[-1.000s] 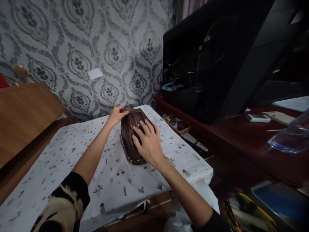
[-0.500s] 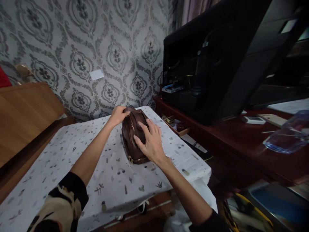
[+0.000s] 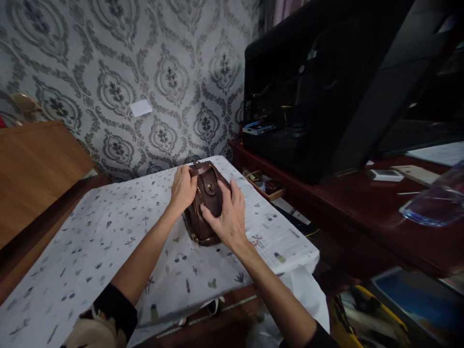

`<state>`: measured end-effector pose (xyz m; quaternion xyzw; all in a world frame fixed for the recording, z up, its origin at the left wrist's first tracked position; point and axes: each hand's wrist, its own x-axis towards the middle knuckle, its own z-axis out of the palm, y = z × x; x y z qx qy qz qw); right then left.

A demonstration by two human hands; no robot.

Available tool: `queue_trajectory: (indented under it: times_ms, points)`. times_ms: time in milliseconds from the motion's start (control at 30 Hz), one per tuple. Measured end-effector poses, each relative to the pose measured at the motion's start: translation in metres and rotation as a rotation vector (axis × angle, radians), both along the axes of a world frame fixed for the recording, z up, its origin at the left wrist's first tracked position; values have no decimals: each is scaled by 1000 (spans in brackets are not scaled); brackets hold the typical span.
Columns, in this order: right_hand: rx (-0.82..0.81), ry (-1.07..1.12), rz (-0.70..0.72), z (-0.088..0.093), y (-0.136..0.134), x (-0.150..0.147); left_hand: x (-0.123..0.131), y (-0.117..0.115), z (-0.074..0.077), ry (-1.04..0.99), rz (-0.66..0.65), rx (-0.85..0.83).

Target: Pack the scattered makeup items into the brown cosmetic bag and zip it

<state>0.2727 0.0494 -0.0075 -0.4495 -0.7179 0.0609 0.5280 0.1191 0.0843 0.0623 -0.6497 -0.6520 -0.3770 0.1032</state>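
Observation:
A brown leather handbag (image 3: 212, 203) with gold zips and a small flap with a metal clasp rests on the cloth-covered table. My left hand (image 3: 184, 189) is closed around the bag's far left edge by the strap, its fingertips partly hidden. Across the right side lies my right hand (image 3: 229, 215), its thumb on the bag's face near the zip and its fingers along the right edge, gripping it in a wide span. The near end of the bag, with a gold zip pull, shows between my forearms.
The table wears a white patterned cloth (image 3: 119, 270). To the right, a dark red desk (image 3: 348, 212) holds a black computer case (image 3: 300, 106), a clear glass container (image 3: 431, 208) and a small white device (image 3: 384, 175). An open drawer (image 3: 277, 194) juts out. A wooden board (image 3: 39, 169) stands left.
My left hand has come nearer along the bag's left edge and its fingers have curled in. The right hand's fingers have shifted toward the right edge, uncovering the clasp flap.

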Motion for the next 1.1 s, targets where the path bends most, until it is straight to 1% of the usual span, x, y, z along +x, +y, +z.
queue_trajectory:
  times_ms: [67, 133, 267, 333, 433, 533, 600, 667, 733, 867, 933, 1100]
  points:
    - [14, -3, 44, -1, 0, 2, 3, -3, -1, 34, 12, 14]
    - [23, -9, 81, -3, 0, 5, 6, -6, 1, 77, 27, -2]
    - [-8, 1, 120, -7, -3, 9, 8, -11, 11, 154, 63, -80]
    - [-38, 27, 132, -9, -6, 11, 9, -10, 17, 190, 41, -81]
    - [-41, 89, 151, -13, -7, 14, 11, 1, 26, 235, -68, -58]
    - [2, 116, 146, -14, -4, 15, 14, 19, 36, 211, -181, -83]
    - [28, 111, 128, -15, -1, 15, 16, 30, 41, 188, -219, -114]
    - [39, 108, 113, -14, 1, 15, 19, 37, 44, 187, -214, -144]
    - [46, 106, 114, -13, 3, 14, 22, 40, 44, 194, -179, -153]
    - [45, 96, 127, -12, 4, 14, 28, 41, 41, 199, -111, -120]
    - [38, 101, 124, -11, 4, 14, 28, 43, 40, 167, -98, -93]
    - [37, 119, 118, -10, 1, 12, 20, 53, 39, -124, -107, -34]
